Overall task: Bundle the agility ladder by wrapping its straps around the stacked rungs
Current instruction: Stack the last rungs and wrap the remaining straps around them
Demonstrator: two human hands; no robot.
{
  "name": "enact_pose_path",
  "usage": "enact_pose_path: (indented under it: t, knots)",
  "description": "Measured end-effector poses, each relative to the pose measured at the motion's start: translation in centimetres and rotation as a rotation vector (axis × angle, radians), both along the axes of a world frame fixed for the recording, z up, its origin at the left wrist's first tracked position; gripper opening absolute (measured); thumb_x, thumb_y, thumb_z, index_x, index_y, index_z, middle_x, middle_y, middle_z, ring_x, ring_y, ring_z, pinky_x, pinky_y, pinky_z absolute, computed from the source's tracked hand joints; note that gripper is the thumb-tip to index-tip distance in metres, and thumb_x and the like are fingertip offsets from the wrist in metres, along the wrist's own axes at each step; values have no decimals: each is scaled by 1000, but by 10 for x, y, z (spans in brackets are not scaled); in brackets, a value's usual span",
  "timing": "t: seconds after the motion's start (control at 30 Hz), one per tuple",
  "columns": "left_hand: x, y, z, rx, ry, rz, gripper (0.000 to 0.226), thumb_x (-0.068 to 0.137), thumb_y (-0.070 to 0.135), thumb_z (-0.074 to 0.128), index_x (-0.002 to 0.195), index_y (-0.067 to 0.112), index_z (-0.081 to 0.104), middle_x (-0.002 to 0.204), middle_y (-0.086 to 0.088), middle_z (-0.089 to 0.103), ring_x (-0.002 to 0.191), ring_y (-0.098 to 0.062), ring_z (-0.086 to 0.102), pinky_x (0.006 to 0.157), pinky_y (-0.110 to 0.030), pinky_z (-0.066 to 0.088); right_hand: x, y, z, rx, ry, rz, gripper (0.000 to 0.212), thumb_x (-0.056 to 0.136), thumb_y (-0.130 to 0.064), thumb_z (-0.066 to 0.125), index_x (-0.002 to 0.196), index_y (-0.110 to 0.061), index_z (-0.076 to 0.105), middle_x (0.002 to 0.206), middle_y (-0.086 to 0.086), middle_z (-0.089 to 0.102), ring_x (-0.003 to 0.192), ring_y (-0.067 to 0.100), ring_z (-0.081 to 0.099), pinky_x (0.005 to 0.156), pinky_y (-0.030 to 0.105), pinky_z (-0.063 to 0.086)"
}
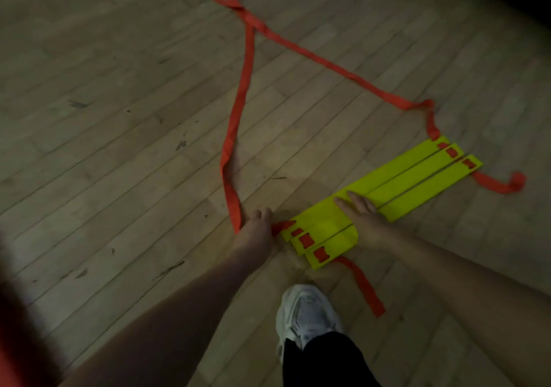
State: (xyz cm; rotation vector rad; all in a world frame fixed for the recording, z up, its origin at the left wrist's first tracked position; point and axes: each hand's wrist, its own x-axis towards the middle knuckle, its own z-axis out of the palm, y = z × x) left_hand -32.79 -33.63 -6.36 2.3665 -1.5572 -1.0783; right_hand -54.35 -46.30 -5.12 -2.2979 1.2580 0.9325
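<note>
Three yellow rungs (417,178) lie side by side, partly overlapped, on the wooden floor, each with red strap threaded through slots at both ends. My right hand (360,210) presses flat on the rungs near their left end, fingers straight. My left hand (256,225) sits at the rungs' left end, fingers curled round the left red strap (235,136) where it meets the rungs. That strap runs away up the floor and crosses the right red strap (328,61), which comes from the rungs' far end. Short strap tails (363,285) trail from the nearest rung.
My white shoe (307,315) and black trouser leg stand just below the rungs. The wooden floor (119,118) spreads all around. A dark edge runs along the top right corner.
</note>
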Motion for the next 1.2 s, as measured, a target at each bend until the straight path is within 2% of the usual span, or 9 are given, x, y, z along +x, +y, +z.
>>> enact_pose_path:
  t: [0.1, 0.23, 0.37, 0.5, 0.67, 0.77, 0.97, 1.1, 1.2]
  knots:
    - [11, -5, 1, 30, -59, 33, 28, 94, 5, 48, 121, 6, 55, 121, -14, 53, 111, -35, 57, 89, -45, 47, 2, 2, -2, -39, -70, 60, 93, 89, -19, 62, 153, -28, -4, 161, 5, -13, 148, 31, 1, 116, 38, 23]
    - [58, -1, -12, -48, -15, 252, 22, 87, 17, 54, 105, 5, 59, 107, -14, 61, 95, -37, 62, 80, -49, 54, 22, 11, 2, -76, -181, 191, 73, 93, -26, 57, 153, -21, 16, 161, 5, 3, 146, 25, 12, 113, 36, 30]
    - [113, 18, 13, -6, -135, 398, 26, 88, 4, 56, 112, -4, 58, 109, -27, 53, 101, -45, 57, 85, -48, 49, 87, 57, -1, -138, -263, 329, 51, 99, -24, 20, 146, -12, 34, 157, 10, 22, 142, 30, 26, 100, 43, 45]
    - [145, 41, 29, -23, -156, 485, 38, 88, -5, 49, 126, -7, 51, 123, -32, 48, 113, -47, 49, 93, -44, 40, 167, 104, -7, -234, -264, 452, 38, 97, -16, 40, 131, -10, 56, 142, 10, 47, 128, 33, 47, 82, 39, 53]
    - [145, 57, 30, -55, -99, 370, 53, 86, -7, 47, 139, -2, 46, 145, -25, 38, 130, -39, 42, 106, -38, 33, 240, 122, 6, 121, -449, 181, 40, 99, -11, 42, 138, -5, 48, 143, 16, 45, 132, 35, 42, 100, 38, 41]
    - [136, 66, 23, -30, -74, 156, 53, 91, -5, 44, 144, -3, 37, 154, -20, 29, 141, -33, 30, 110, -31, 23, 236, 115, 5, 223, -486, 187, 50, 94, -10, 52, 143, -7, 43, 153, 10, 33, 139, 29, 35, 109, 33, 33]
    - [141, 83, -2, 199, -282, -16, 60, 103, 39, 30, 154, 31, -2, 162, 5, -13, 150, -21, -3, 117, -48, 10, 166, 92, 1, 63, -447, 302, 68, 83, -28, 71, 143, -21, 42, 158, 0, 22, 144, 21, 21, 112, 29, 24]
    - [171, 99, -4, 209, -339, 78, 61, 103, 43, 27, 153, 33, -5, 162, 5, -13, 150, -24, -2, 118, -49, 8, 133, 91, -7, -80, -483, 169, 58, 86, -36, 67, 138, -20, 50, 150, 6, 35, 138, 26, 32, 110, 36, 33]
    - [189, 104, 3, 210, -289, 161, 67, 101, 35, 41, 155, 24, 2, 163, -3, -8, 149, -29, -2, 118, -46, 9, 135, 96, -14, -163, -505, 189, 48, 81, -29, 72, 126, -15, 61, 130, 13, 53, 119, 36, 51, 93, 46, 47]
